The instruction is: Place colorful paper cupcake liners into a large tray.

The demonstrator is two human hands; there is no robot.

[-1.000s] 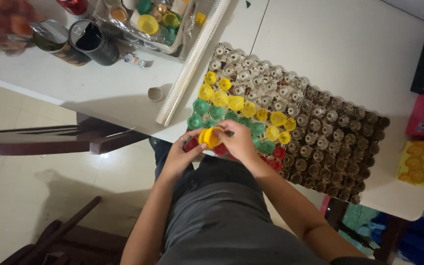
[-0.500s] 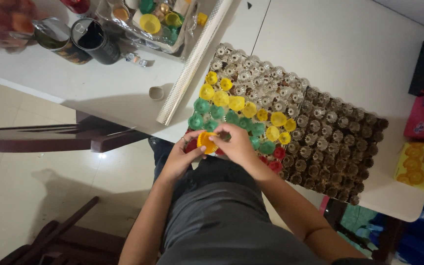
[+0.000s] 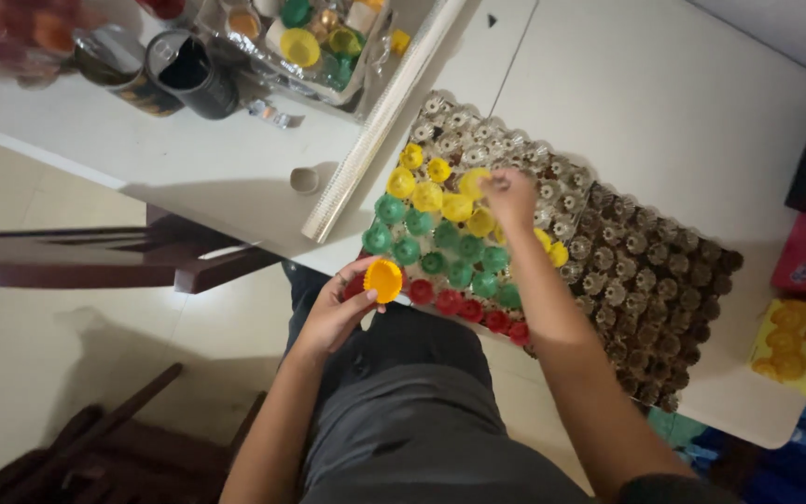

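Head view: my left hand [image 3: 336, 313] pinches an orange fluted cup [image 3: 383, 279] in closed fingers; my right hand [image 3: 509, 196] puts a yellow cup [image 3: 474, 183], gripped, on the tray [image 3: 646, 280].

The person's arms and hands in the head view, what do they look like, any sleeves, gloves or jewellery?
Both forearms are bare from above the elbow down, with no long sleeves showing. The left hand and the right hand wear no gloves, and no rings, watch or bracelet can be made out. A strip of dark fabric shows at the right upper arm, at the bottom edge of the picture.
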